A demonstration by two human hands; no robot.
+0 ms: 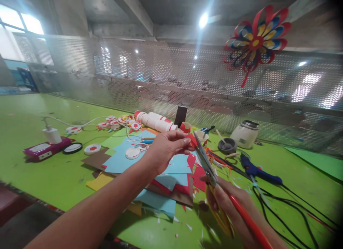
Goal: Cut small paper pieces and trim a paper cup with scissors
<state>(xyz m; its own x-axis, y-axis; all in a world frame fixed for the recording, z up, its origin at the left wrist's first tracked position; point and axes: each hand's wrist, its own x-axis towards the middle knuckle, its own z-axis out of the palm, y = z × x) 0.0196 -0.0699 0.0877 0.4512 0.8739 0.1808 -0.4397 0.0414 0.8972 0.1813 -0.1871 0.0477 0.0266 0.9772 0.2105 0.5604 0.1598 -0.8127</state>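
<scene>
My left hand [171, 149] is closed in a pinch on a small piece of red paper [192, 142], held above the stacked sheets. My right hand [233, 199] grips scissors [207, 163] with yellow handles, their blades pointing up beside the red piece. Whether the blades touch the paper I cannot tell. A long red stick-like thing [248, 218] also lies along my right hand; its kind is unclear. Under my left hand spread light blue sheets [120, 163], with brown, red and yellow paper among them. A white round piece [132, 153] lies on the blue paper.
A blue glue gun [261, 172] with black cords lies at right, near a grey bowl [227, 145] and a white jar [245, 134]. White rolls [158, 122] lie behind the paper. At left is a purple power strip [45, 149]. A paper flower [257, 41] hangs above the mesh screen [150, 74].
</scene>
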